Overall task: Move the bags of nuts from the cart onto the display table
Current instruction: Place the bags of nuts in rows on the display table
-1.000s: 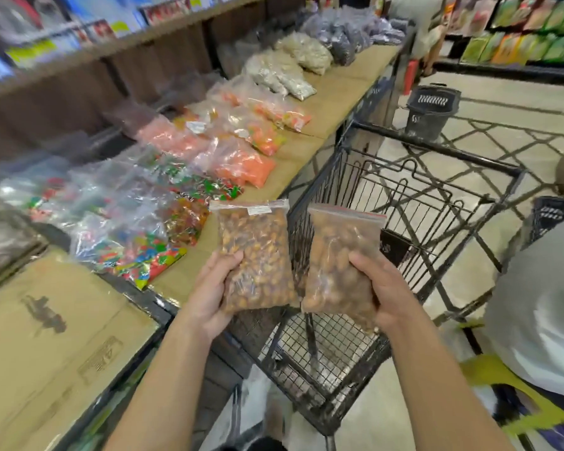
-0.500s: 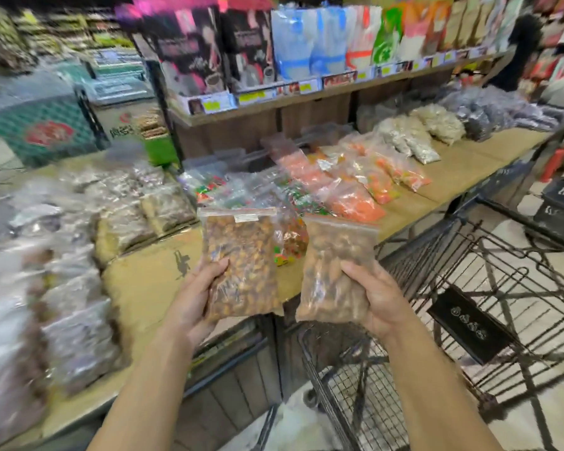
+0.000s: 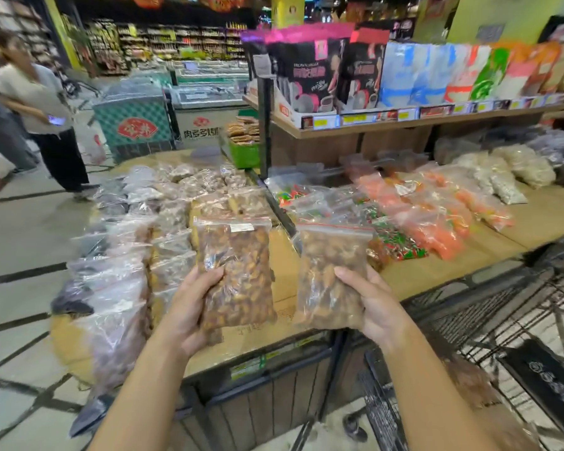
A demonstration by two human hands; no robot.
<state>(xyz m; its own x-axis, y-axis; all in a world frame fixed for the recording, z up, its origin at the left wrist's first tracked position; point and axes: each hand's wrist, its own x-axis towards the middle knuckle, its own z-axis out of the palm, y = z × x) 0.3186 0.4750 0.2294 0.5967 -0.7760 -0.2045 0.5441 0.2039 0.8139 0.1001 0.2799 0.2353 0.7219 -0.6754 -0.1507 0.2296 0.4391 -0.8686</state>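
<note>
My left hand (image 3: pixel 186 307) grips a clear zip bag of dark brown nuts (image 3: pixel 238 271) by its lower left side. My right hand (image 3: pixel 375 304) holds a second zip bag of paler nuts (image 3: pixel 329 275) by its lower right side. Both bags stand upright, side by side and a little apart, above the front edge of the cardboard-covered display table (image 3: pixel 284 255). The black wire cart (image 3: pixel 489 323) stands at the lower right, beside the table, with another brown bag of nuts (image 3: pixel 469 382) in it.
Several clear bags of nuts (image 3: pixel 163 222) are piled on the table's left part. Bags of orange and multicoloured sweets (image 3: pixel 430 216) lie to the right. A shelf of packets (image 3: pixel 404 79) rises behind. A person (image 3: pixel 43 109) stands in the aisle at far left.
My view has swung left, away from the cart and toward the table's left end. Both hands still hold their bags, now over the bare cardboard strip.
</note>
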